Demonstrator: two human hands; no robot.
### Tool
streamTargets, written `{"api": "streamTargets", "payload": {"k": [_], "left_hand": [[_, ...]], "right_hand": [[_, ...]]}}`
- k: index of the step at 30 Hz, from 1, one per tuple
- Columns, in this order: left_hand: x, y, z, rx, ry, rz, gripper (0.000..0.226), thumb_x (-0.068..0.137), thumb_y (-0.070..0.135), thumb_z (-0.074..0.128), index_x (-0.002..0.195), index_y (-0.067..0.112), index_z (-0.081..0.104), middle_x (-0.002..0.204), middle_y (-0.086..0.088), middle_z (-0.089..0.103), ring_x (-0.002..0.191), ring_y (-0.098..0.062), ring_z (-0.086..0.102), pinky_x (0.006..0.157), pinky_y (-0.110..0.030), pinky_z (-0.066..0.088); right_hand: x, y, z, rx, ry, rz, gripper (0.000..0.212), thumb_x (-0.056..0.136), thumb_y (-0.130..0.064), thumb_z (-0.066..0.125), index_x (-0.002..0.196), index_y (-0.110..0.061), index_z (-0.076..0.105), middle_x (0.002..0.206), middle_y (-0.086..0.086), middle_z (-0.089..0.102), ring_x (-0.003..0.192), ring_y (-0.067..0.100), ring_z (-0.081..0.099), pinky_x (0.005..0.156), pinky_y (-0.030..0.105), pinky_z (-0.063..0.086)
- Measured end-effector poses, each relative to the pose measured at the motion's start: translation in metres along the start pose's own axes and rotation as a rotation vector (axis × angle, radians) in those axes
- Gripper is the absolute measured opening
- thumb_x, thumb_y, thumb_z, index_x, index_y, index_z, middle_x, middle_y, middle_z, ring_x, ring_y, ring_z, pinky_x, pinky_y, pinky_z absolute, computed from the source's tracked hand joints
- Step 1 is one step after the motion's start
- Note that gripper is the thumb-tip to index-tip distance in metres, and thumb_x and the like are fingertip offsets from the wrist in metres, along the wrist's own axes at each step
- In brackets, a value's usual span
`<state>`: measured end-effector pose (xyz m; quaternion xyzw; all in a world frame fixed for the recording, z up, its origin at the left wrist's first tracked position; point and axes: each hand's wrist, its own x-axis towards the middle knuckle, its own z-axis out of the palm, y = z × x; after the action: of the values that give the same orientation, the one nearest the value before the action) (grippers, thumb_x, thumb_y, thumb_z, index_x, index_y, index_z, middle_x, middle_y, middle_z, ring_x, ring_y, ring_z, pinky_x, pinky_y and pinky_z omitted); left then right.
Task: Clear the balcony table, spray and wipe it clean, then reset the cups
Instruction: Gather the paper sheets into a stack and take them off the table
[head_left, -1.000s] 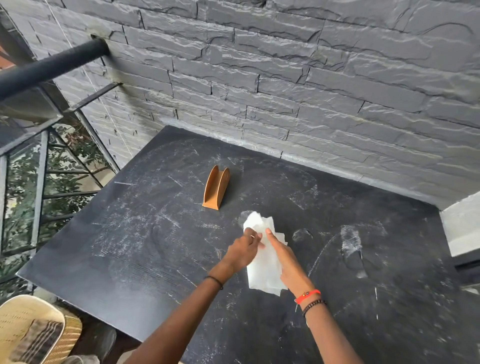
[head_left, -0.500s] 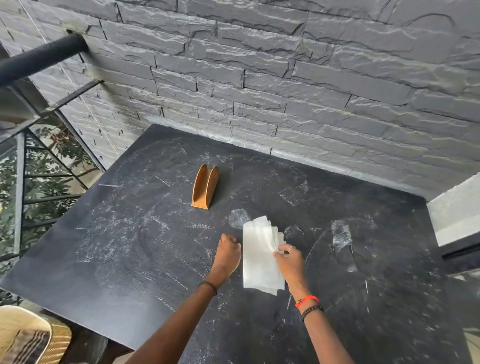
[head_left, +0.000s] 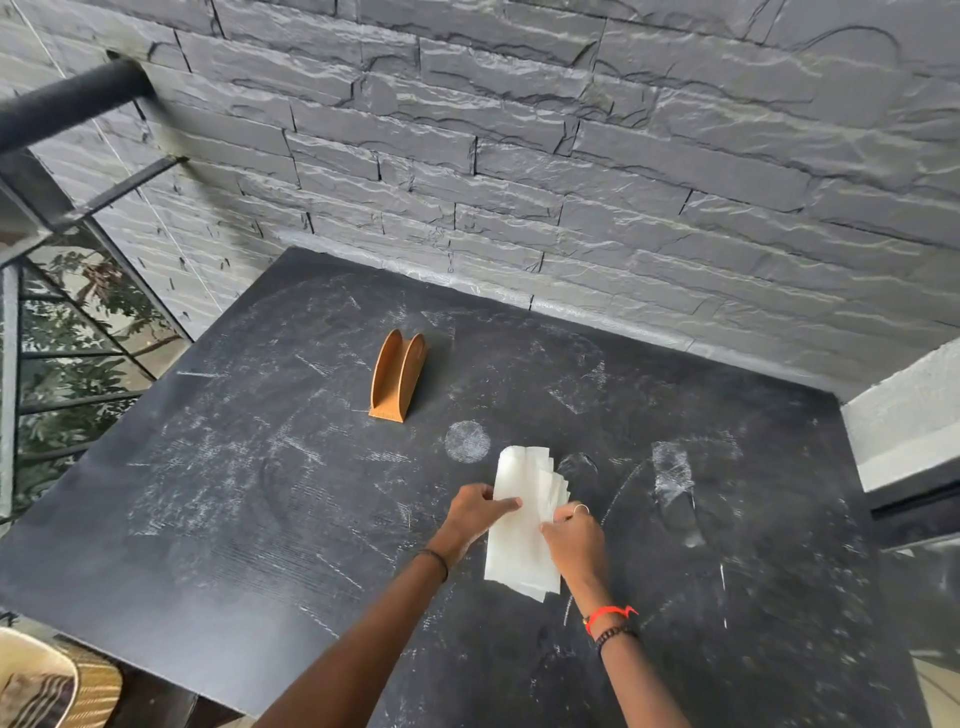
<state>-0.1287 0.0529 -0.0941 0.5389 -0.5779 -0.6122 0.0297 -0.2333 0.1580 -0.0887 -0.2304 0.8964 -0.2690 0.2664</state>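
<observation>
One dark table (head_left: 218, 519) fills most of the view, its top streaked with pale scuffs and dried rings, its far edge set against a grey stone wall (head_left: 571, 156). At the left a black railing (head_left: 67, 104) runs off from the wall, with green leaves showing beyond it. A woven chair (head_left: 47, 680) pokes in at the lower left corner, below the table's edge.

Toward the back of the table stands an orange-brown napkin holder (head_left: 397, 375) — upright, nothing in its slot, well apart from the hands. Between it and the hands sits a round whitish mark (head_left: 467, 440).

Near the middle of the table lies a stack of white napkins (head_left: 522, 551), its upper ends fanned out. Both hands grasp it: the left hand (head_left: 475, 512) pinches the left edge with thumb on top, and the right hand (head_left: 574, 540) — a ring on one finger, red and beaded bands at the wrist — grips the right edge.
</observation>
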Motion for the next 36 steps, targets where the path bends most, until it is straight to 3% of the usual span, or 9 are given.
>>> {"api": "streamTargets", "payload": {"k": [3,6,9,13,18,22,28,32,36], "left_hand": [[-0.003,0.008,-0.001,-0.126,-0.071,0.016,0.029,0.08,0.028,0.073,0.09,0.006,0.059,0.084,-0.004,0.062,0.072,-0.016,0.059,0.065,-0.028,0.047],[-0.009,0.017,-0.007,-0.291,-0.151,0.01,0.063,0.068,0.039,0.072,0.117,0.002,0.055,0.111,-0.013,0.068,0.098,-0.028,0.068,0.086,-0.042,0.056],[-0.012,0.023,-0.017,-0.389,-0.257,0.054,0.049,0.08,0.029,0.069,0.119,0.001,0.058,0.108,-0.015,0.071,0.094,-0.029,0.07,0.075,-0.039,0.058],[-0.016,0.032,-0.031,-0.438,-0.26,0.069,0.053,0.078,0.028,0.072,0.121,0.002,0.056,0.109,-0.016,0.071,0.091,-0.029,0.07,0.067,-0.034,0.057],[-0.016,0.04,-0.06,-0.452,-0.139,0.091,0.066,0.07,0.03,0.078,0.125,0.006,0.05,0.115,-0.016,0.067,0.1,-0.034,0.067,0.074,-0.041,0.059],[-0.014,0.043,-0.086,-0.407,-0.036,0.125,0.044,0.083,0.023,0.074,0.117,0.011,0.049,0.116,-0.012,0.063,0.101,-0.03,0.065,0.084,-0.044,0.057],[0.007,0.048,-0.144,-0.335,0.153,0.23,0.03,0.088,0.035,0.067,0.1,0.008,0.058,0.097,-0.005,0.064,0.082,-0.018,0.062,0.068,-0.027,0.051],[0.026,0.054,-0.179,-0.294,0.407,0.299,0.01,0.095,0.022,0.056,0.089,0.015,0.057,0.092,-0.003,0.061,0.079,-0.017,0.056,0.06,-0.022,0.042],[0.048,0.06,-0.201,-0.206,0.503,0.304,0.003,0.095,0.011,0.053,0.093,0.011,0.055,0.095,-0.001,0.058,0.082,-0.015,0.053,0.059,-0.01,0.041]], "right_hand": [[0.007,0.003,-0.01,0.181,0.009,0.023,0.027,0.077,-0.022,0.071,0.1,-0.012,0.06,0.103,0.011,0.065,0.1,0.027,0.061,0.086,0.035,0.049],[0.004,-0.005,-0.026,0.505,-0.125,0.099,0.058,0.081,-0.034,0.072,0.127,-0.01,0.048,0.12,0.002,0.052,0.113,0.017,0.053,0.094,0.026,0.04],[-0.002,-0.021,-0.042,0.698,-0.345,0.052,0.051,0.078,-0.042,0.073,0.117,-0.015,0.055,0.112,-0.009,0.063,0.107,0.008,0.059,0.093,0.022,0.042],[0.002,-0.035,-0.044,0.885,-0.618,0.035,0.041,0.084,-0.032,0.068,0.117,-0.009,0.064,0.112,0.01,0.069,0.108,0.022,0.064,0.094,0.037,0.048],[0.011,-0.066,-0.037,0.909,-0.667,0.11,0.033,0.082,-0.013,0.07,0.113,-0.008,0.062,0.108,0.013,0.07,0.102,0.026,0.067,0.076,0.032,0.056],[0.017,-0.096,-0.028,0.848,-0.63,0.055,0.033,0.078,-0.006,0.073,0.11,-0.007,0.064,0.105,0.013,0.071,0.099,0.028,0.068,0.074,0.034,0.056],[0.032,-0.162,-0.003,0.725,-0.486,-0.05,0.031,0.077,-0.002,0.073,0.107,-0.001,0.065,0.099,0.014,0.071,0.083,0.024,0.068,0.073,0.037,0.056],[0.05,-0.206,0.016,0.648,-0.411,-0.095,0.024,0.075,-0.002,0.074,0.097,-0.001,0.066,0.099,0.019,0.07,0.09,0.032,0.067,0.084,0.048,0.052],[0.069,-0.247,0.038,0.625,-0.362,-0.1,0.016,0.077,0.007,0.068,0.085,-0.006,0.063,0.093,0.019,0.066,0.077,0.027,0.063,0.072,0.042,0.054]]}}
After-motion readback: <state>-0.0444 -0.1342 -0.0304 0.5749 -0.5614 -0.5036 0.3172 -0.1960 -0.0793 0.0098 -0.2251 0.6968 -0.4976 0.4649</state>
